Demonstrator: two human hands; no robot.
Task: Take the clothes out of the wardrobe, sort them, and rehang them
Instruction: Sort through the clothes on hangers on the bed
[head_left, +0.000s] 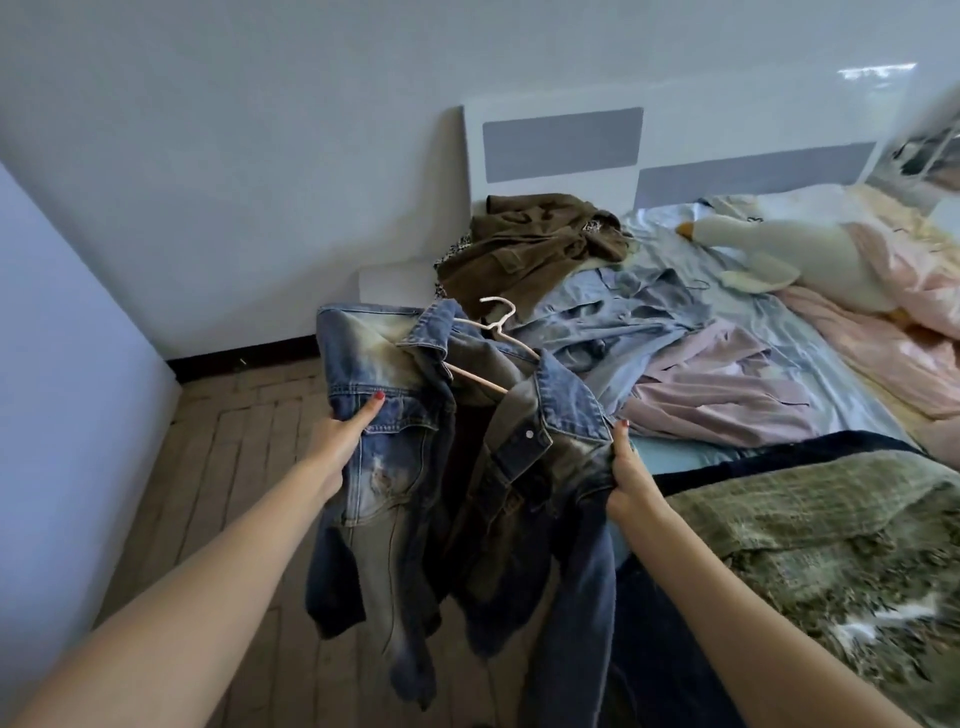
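While gripping the two front panels of one denim jacket (467, 467), both hands held out over the floor beside the bed. Left hand (340, 439): thumb laid on the outer face near the chest pocket, fingers tucked behind the cloth, pinching the left panel. Right hand (631, 486): thumb pointing up along the panel edge just below the collar, fingers curled behind, pinching the right panel. Jacket hanging open between them, faded blue with pale washed patches, sleeves dangling toward the floor, collar spread at the top. Inside the neck, a pale hanger (493, 338), tilted, its hook sticking up above the collar, its bar slanting down to the right.

Beyond the jacket, on the bed (831, 374) with its light blue sheet: a brown jacket (524, 249) crumpled near the headboard (556, 145), a light blue shirt (623, 322) spread flat just past the hanger, a pale pink garment (727, 389) lying to its right. Farther right, a white plush goose (779, 244) stretched along a pink quilt (909, 322). Nearest on the right, a green woven blanket (831, 545) over a dark edge of fabric. Below and left, a wooden floor (234, 467) in a herringbone pattern, meeting a white wall (208, 182) with a dark skirting strip.
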